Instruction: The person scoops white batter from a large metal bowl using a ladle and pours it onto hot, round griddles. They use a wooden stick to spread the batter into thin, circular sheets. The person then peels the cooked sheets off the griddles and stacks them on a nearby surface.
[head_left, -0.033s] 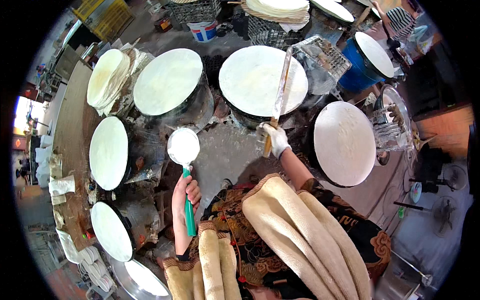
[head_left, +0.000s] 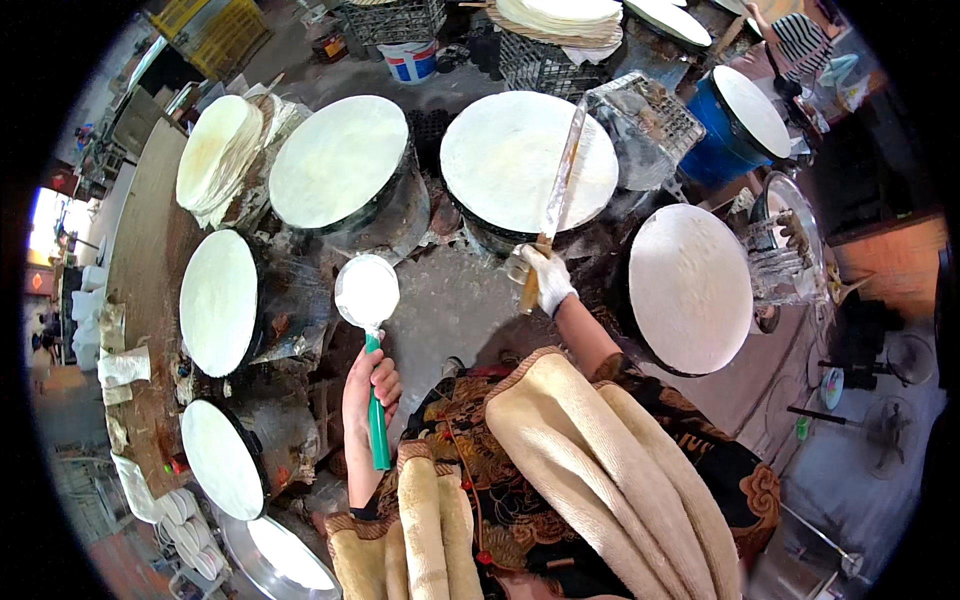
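Observation:
My bare left hand [head_left: 368,385] is closed round the green handle [head_left: 377,430] of a ladle [head_left: 366,288] full of white liquid, held over the dark floor between round griddles. My white-gloved right hand [head_left: 543,275] grips a long flat stick [head_left: 564,175], which reaches up across the back middle griddle [head_left: 500,155]; whether it touches the surface I cannot tell. White layers cover that griddle and those at back left [head_left: 335,160], left [head_left: 215,300], lower left [head_left: 222,460] and right [head_left: 690,290]. A beige cloth [head_left: 600,460] hangs at my front.
Stacked white sheets stand at back left [head_left: 215,150] and back centre [head_left: 555,15]. A wire basket [head_left: 640,125], a blue drum [head_left: 705,125] and a metal basin [head_left: 280,560] surround me. A wooden counter [head_left: 140,250] runs along the left. A person in stripes [head_left: 795,45] is at back right.

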